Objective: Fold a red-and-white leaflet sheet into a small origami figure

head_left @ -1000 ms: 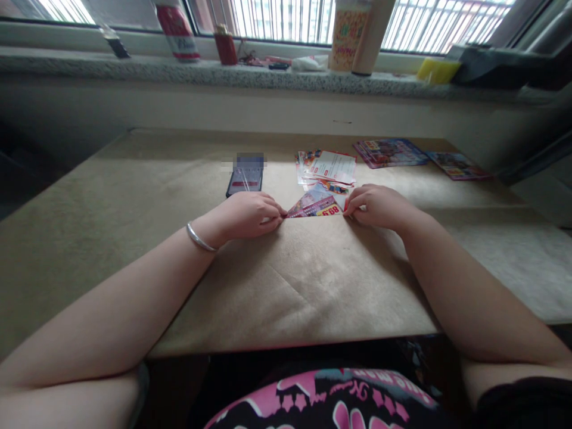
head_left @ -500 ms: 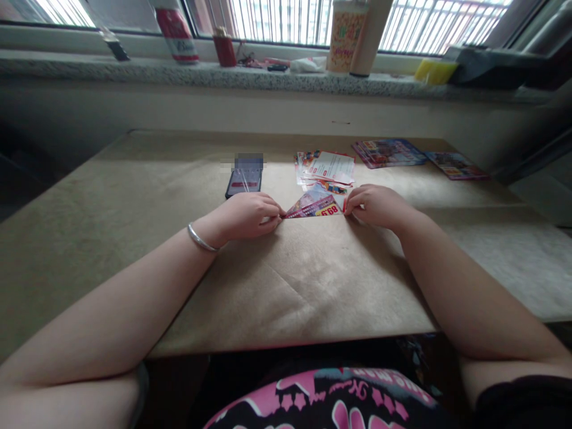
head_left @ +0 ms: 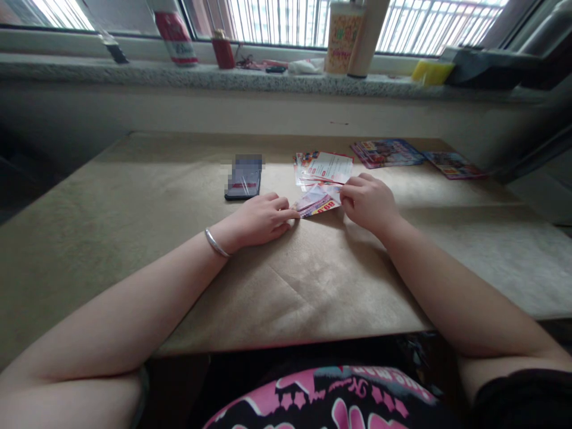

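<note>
one folded leaflet [head_left: 320,204], right hand [head_left: 370,202] pinching, touches left hand [head_left: 266,219].

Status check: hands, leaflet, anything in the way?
Left hand: fingertip at leaflet's near left corner. Right hand: pinching its right edge. White printed cards close behind; phone beyond left hand.

Daylight comes through the window [head_left: 277,24], its panes blown out near white, leaving the room dim. A paler band crosses the far part of the table [head_left: 111,196]; a soft shadow spreads below the right hand [head_left: 369,201]. Thin glare streaks mark the phone [head_left: 245,182], bordered by pixelated blocks. Outer edges look stretched and blurry; fine print is illegible.
</note>
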A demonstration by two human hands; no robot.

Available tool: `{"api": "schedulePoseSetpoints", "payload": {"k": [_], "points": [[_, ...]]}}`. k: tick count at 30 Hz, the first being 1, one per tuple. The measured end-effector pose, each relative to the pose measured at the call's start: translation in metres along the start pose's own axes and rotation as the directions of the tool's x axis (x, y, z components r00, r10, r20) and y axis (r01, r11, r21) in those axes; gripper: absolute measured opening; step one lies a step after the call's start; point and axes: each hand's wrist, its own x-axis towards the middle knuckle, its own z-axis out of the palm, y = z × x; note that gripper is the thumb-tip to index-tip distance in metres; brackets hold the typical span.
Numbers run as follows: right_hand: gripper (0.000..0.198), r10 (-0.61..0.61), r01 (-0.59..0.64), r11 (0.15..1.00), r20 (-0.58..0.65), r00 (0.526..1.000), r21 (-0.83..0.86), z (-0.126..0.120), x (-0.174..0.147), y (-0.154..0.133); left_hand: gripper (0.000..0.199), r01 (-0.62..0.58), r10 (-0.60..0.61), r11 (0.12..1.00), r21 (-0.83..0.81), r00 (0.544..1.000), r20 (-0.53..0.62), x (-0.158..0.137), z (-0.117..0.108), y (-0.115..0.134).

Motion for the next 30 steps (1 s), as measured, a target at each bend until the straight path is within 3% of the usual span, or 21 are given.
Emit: {"api": "schedulePoseSetpoints", "payload": {"k": [3, 5, 8, 10, 17, 22, 30], "points": [[0.024, 0.073, -0.073, 0.997, -0.054, 0.996, -0.002, 0.001, -0.001, -0.004, 0.032, -0.005, 0.004, 1.000, -0.021, 1.000, -0.013, -0.002, 0.002, 0.000], [0.022, 0.054, -0.049, 0.996, -0.065, 0.996, 0.072, 0.004, -0.002, -0.007, 0.032, -0.017, 0.016, 0.998, -0.052, 1.000, -0.024, -0.003, 0.003, -0.001], [0.021, -0.157, 0.154, 0.960, -0.006, 0.988, 0.234, 0.014, -0.003, -0.016, 0.035, -0.031, 0.028, 0.995, -0.099, 0.999, -0.036, -0.004, 0.006, -0.002], [0.024, -0.238, 0.222, 0.939, 0.032, 0.971, 0.263, 0.022, -0.002, -0.023, 0.035, -0.033, 0.028, 0.993, -0.115, 0.998, -0.047, -0.004, 0.008, -0.003], [0.030, -0.233, 0.224, 0.956, 0.024, 0.972, 0.189, 0.037, 0.006, -0.026, 0.034, -0.008, -0.003, 0.992, -0.127, 0.996, -0.084, 0.002, 0.015, 0.000], [0.031, -0.277, 0.257, 0.917, 0.025, 0.961, 0.305, 0.038, 0.007, -0.026, 0.033, 0.029, -0.035, 0.994, -0.102, 0.997, -0.065, 0.006, 0.016, 0.003], [0.034, -0.253, 0.212, 0.905, 0.064, 0.965, 0.370, 0.035, 0.005, -0.029, 0.028, -0.030, 0.020, 0.988, -0.149, 0.997, -0.069, 0.005, 0.007, -0.002]]}}
